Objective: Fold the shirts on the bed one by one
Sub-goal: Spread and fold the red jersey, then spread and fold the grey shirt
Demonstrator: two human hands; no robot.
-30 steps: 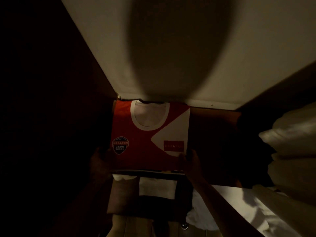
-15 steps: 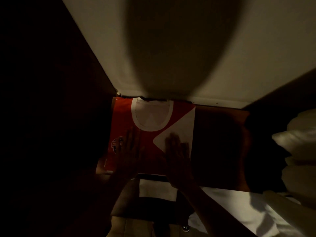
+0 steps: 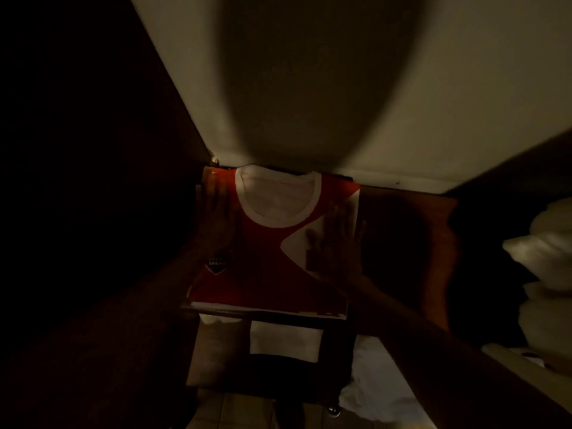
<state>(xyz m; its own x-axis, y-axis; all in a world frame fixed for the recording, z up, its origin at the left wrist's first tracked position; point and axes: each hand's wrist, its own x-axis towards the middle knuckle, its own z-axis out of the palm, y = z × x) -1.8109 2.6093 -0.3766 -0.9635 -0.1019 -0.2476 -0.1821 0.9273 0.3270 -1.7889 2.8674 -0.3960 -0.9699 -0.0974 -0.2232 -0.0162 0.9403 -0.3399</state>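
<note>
Now both hands are pressing flat on a folded shirt.
Head view, very dim: red and white shirt [image 3: 272, 258] is lying folded on a dark wooden stand [image 3: 402, 243] against the pale wall [image 3: 433, 88], collar toward the wall. Left hand [image 3: 215, 212] is resting fingers-straight on the shirt's left edge; right hand [image 3: 337, 243] is lying flat on its right side. Hands are apart, gripping nothing. White bedding [image 3: 541, 258] is sitting off right.

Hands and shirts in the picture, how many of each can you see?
Hands: 2, the left hand and the right hand, both flat on the shirt.
Shirts: 1, the red and white shirt, folded.
Total: 3
</note>
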